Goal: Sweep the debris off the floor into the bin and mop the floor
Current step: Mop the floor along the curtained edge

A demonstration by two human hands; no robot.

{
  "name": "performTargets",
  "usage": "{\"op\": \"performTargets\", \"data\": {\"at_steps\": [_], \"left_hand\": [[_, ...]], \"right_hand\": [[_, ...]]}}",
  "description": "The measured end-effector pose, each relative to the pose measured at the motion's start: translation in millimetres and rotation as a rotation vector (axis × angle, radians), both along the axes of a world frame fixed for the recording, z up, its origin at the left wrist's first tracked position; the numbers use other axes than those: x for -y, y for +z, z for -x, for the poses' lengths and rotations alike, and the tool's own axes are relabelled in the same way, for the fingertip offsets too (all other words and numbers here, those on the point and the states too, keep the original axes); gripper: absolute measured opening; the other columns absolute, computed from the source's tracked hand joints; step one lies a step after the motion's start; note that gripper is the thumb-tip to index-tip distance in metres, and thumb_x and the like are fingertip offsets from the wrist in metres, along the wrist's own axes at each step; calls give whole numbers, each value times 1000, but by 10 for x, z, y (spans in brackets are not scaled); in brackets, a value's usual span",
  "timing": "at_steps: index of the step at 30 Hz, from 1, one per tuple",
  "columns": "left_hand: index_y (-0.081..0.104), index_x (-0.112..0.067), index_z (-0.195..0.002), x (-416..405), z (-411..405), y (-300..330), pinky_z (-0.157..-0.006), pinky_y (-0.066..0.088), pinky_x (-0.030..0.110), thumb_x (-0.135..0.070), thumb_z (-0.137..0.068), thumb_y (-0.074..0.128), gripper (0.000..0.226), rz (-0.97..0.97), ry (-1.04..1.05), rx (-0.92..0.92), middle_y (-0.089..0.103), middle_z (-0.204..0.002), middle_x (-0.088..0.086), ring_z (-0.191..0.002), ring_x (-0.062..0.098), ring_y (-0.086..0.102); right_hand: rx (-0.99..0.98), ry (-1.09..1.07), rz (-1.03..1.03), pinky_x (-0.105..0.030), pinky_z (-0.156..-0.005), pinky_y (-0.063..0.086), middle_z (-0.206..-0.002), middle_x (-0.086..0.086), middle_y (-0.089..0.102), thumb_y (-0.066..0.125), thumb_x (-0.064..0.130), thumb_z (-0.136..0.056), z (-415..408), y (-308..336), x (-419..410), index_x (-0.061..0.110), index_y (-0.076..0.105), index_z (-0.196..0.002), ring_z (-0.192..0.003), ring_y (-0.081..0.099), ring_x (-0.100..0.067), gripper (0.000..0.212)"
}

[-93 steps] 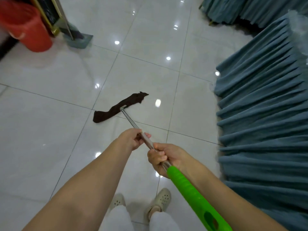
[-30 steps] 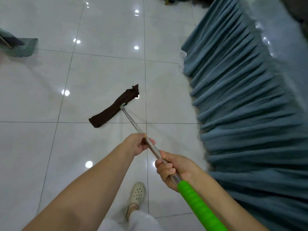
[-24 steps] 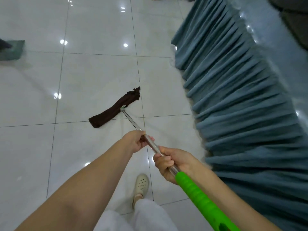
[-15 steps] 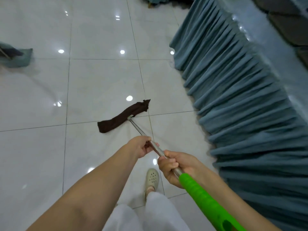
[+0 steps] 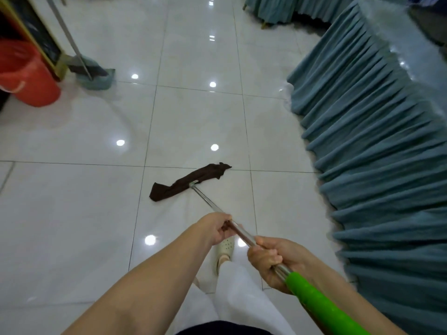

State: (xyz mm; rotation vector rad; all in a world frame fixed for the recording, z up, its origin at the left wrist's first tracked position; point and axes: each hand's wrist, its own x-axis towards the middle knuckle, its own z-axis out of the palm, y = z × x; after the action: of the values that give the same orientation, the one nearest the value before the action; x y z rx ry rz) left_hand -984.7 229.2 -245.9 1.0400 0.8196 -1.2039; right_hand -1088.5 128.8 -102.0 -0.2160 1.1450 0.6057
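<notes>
Since half a second ago your view has lifted and swung left, so the red bucket and the gold-edged stand at the upper left have come back into sight, with the teal dustpan and its leaning pole just beside them. Your mop has moved only slightly: its dark brown cloth head lies flat on the white tiled floor, now just below a tile seam, its right tip touching the seam. Your left hand still grips the steel shaft, and your right hand stays clenched round it lower down, touching the top of the green grip. One cream shoe shows under the shaft. Your pleated blue table skirt fills the right side.
</notes>
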Motion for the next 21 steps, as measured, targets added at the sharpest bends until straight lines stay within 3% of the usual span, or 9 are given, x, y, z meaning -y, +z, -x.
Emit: {"op": "performTargets", "data": {"at_steps": [4, 7, 11, 15, 19, 21], "left_hand": [[48, 8, -100, -268, -186, 8, -34, 51, 33, -3, -98, 45, 12, -5, 94, -6, 56, -104, 28, -70, 32, 63], [47, 6, -91, -509, -417, -6, -34, 51, 33, -2, -99, 43, 12, 0, 194, 8, 52, -108, 27, -70, 32, 60], [45, 5, -85, -791, -768, -22, -34, 52, 31, -2, -99, 41, 17, -19, 298, 16, 52, -100, 25, -67, 30, 58], [46, 7, -82, -1031, -1216, -38, -57, 58, 33, -2, -99, 41, 20, -41, 413, 2, 55, -82, 23, -66, 29, 59], [47, 7, -85, -1221, -1767, -39, -45, 56, 33, -4, -100, 40, 20, -71, 488, 24, 56, -81, 22, -58, 29, 63], [48, 8, -90, -1288, -2059, -18, -38, 53, 34, -4, -100, 40, 18, -76, 545, 25, 56, -83, 24, -66, 31, 61]], "right_hand": [[13, 116, -46, -7, -32, 24, -42, -4, 33, 46, 7, -86, -287, -37, -157, -4, 59, -59, -23, 33, -13, 32], [24, 215, -63, -8, -30, 25, -42, -5, 33, 47, 7, -84, -592, -64, -317, -5, 60, -58, -23, 33, -15, 31], [1, 298, -41, -7, -28, 26, -41, -7, 35, 41, 17, -98, -1065, -164, -484, 1, 51, -66, -22, 33, -14, 37], [25, 430, -45, -9, -27, 26, -42, -5, 35, 42, 10, -93, -1640, -208, -652, -1, 55, -62, -22, 33, -12, 35], [26, 489, -45, -9, -27, 27, -42, -7, 37, 38, 11, -96, -2325, -230, -787, -3, 55, -65, -22, 35, -13, 37], [19, 492, -52, -11, -25, 29, -46, -7, 37, 39, 10, -96, -2696, -221, -850, -2, 54, -74, -23, 35, -13, 29]]}}
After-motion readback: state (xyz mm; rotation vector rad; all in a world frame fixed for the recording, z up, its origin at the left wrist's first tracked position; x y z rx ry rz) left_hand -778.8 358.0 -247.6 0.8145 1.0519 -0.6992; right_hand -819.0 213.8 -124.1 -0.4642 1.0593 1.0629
